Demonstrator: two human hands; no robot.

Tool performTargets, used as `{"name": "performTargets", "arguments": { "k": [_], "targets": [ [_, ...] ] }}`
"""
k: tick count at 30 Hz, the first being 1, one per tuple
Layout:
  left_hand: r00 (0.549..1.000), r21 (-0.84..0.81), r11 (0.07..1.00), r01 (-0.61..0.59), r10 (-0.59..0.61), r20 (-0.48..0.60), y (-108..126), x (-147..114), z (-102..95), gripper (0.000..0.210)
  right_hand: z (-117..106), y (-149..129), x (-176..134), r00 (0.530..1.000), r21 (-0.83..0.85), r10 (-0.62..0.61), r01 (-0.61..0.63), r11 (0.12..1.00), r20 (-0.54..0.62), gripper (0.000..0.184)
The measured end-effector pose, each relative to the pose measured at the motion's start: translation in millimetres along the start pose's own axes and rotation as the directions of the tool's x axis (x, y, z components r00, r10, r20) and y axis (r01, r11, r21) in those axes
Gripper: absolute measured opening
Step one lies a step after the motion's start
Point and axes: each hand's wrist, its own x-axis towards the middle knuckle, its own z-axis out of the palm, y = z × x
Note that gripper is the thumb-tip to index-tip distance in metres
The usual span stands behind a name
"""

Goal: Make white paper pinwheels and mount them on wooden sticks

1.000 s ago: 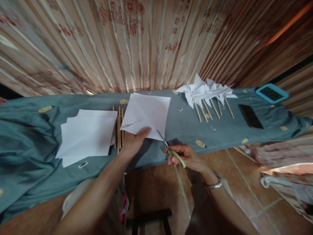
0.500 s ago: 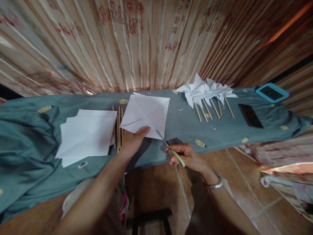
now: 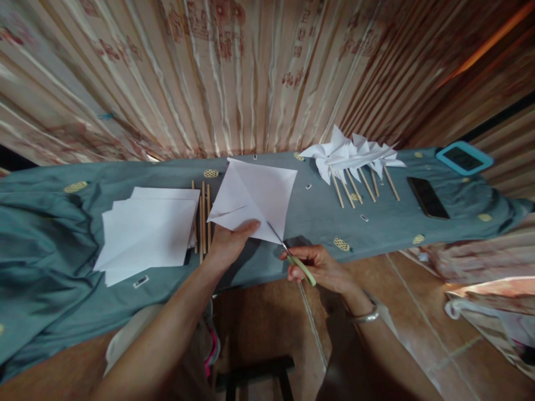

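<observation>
A white square sheet of paper (image 3: 259, 186) with diagonal creases is held up over the cloth by my left hand (image 3: 232, 239), thumb on top and fingers hidden beneath. One slit runs in from its left corner. My right hand (image 3: 311, 264) is closed around the green handles of a pair of scissors (image 3: 303, 270). The scissor blades lie along the crease at the sheet's near right corner. To the left, a stack of white paper sheets (image 3: 150, 228) rests beside several thin wooden sticks (image 3: 203, 217).
Several white paper pinwheels (image 3: 351, 156) on sticks lie at the back right. Further right are a dark phone (image 3: 428, 197) and a blue-framed device (image 3: 465, 157). A green patterned cloth (image 3: 54, 223) covers the table, with a pleated curtain (image 3: 251, 78) behind it.
The sheet has shifted slightly right and toward me, and tilted a little, over the scissor blades. My left thumb has moved slightly right; my right hand is nearly still.
</observation>
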Motion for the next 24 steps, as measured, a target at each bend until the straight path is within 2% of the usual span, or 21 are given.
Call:
{"name": "performTargets", "arguments": {
  "k": [6,15,21,24],
  "targets": [
    [1.000,-0.015,1.000,0.013,-0.013,0.000,-0.8,0.4,0.3,0.032,0.7,1.2,1.3,1.000,0.022,-0.012,0.012,1.000,0.003,0.045],
    [0.998,-0.006,0.999,-0.046,0.045,-0.046,2.3,2.0,-0.7,0.037,2.8,1.4,2.9,1.000,0.038,0.002,-0.001,0.999,-0.019,0.041],
    [0.999,0.001,0.999,0.041,-0.041,0.019,7.6,-2.9,0.6,0.036,2.3,3.7,3.6,1.000,0.039,-0.012,0.013,0.999,-0.024,0.044],
    [0.998,0.016,0.998,0.053,-0.054,0.019,9.1,-4.5,1.0,0.038,3.0,4.3,4.0,0.999,0.046,-0.013,0.015,0.999,-0.035,0.045]
  ]
}}
